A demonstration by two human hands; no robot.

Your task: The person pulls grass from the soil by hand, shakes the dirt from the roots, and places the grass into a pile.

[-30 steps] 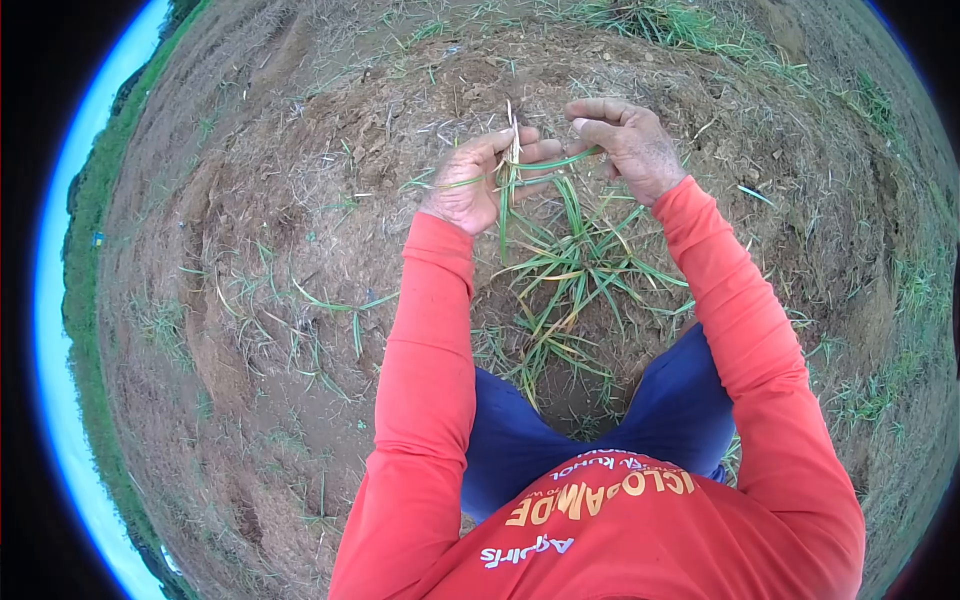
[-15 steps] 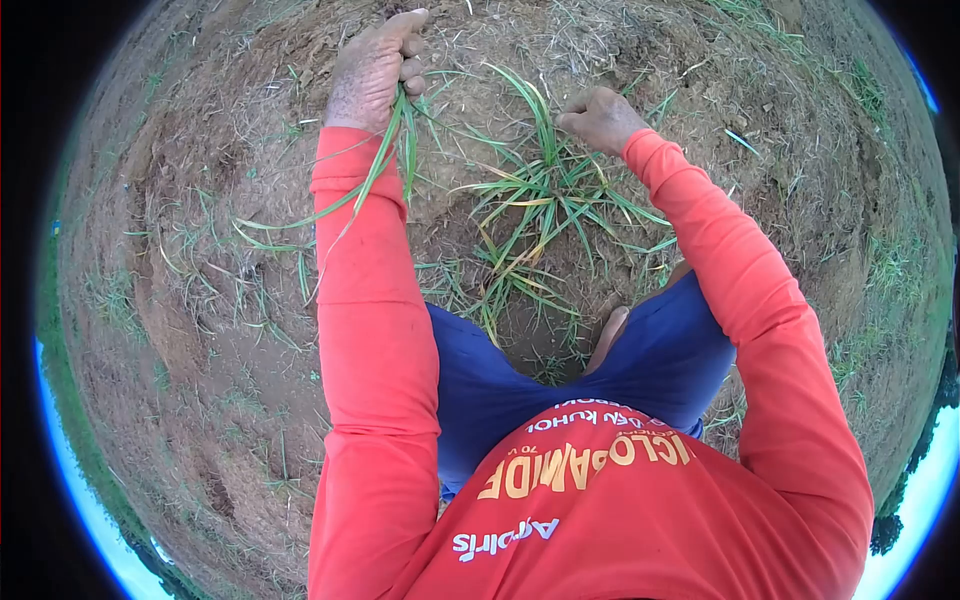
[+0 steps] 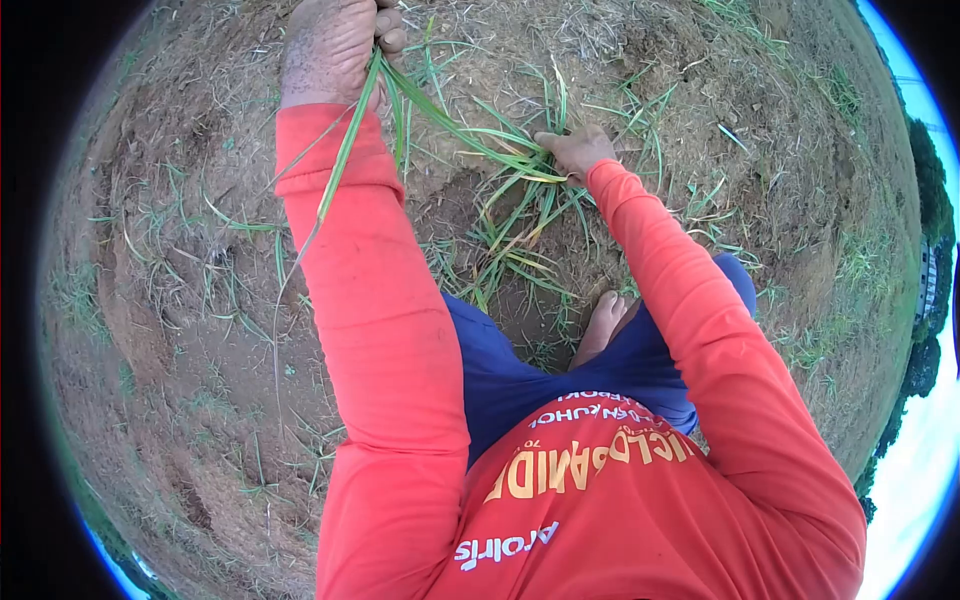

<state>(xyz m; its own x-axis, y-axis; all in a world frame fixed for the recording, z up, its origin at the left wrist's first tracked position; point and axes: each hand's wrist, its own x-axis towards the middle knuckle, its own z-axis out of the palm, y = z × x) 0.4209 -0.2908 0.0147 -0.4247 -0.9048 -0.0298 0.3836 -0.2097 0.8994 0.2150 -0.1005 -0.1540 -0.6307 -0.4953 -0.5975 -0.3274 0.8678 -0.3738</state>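
Long green grass blades [image 3: 345, 160] hang from my left hand [image 3: 335, 50], which is closed on them near the top left; some trail down over the red sleeve, others stretch across to the clump. My right hand [image 3: 578, 153] rests at the upper side of a spreading grass clump [image 3: 520, 235], its fingers bent around the gathered leaves. Part of its grip is hidden behind the hand. Yellowed leaves mix with green ones in the clump, which lies on bare brown soil.
A bare foot [image 3: 600, 325] stands just below the clump, beside my blue-clothed legs [image 3: 510, 355]. Dry, cracked soil [image 3: 180, 320] with scattered cut grass surrounds the hands. Trees [image 3: 928, 190] and a building [image 3: 928, 280] show at the far right edge.
My right hand has moved down and left onto the clump and closed on its leaves. My left hand has shifted up and left, still holding grass. The view has shifted slightly.
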